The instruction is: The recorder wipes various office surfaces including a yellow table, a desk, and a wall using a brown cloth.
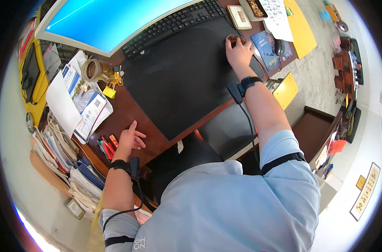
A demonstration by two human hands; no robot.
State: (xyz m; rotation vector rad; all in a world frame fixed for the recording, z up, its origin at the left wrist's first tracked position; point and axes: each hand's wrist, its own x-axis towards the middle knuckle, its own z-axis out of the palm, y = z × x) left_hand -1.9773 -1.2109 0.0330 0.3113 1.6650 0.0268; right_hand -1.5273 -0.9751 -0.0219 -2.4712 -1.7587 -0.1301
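At the top right of the black desk mat, my right hand has its fingers curled around a small brown object that they partly hide. A blue printed pad with a black mouse lies just right of that hand. My left hand is open on the brown desk, fingers spread, left of the mat's lower edge and near some red pens. Above it are a glass jar, yellow clips and a stack of papers.
A monitor and black keyboard stand along the back, beside tins and a yellow folder. Piled documents crowd the left. A black seat sits under the desk edge, and other furniture is farther right.
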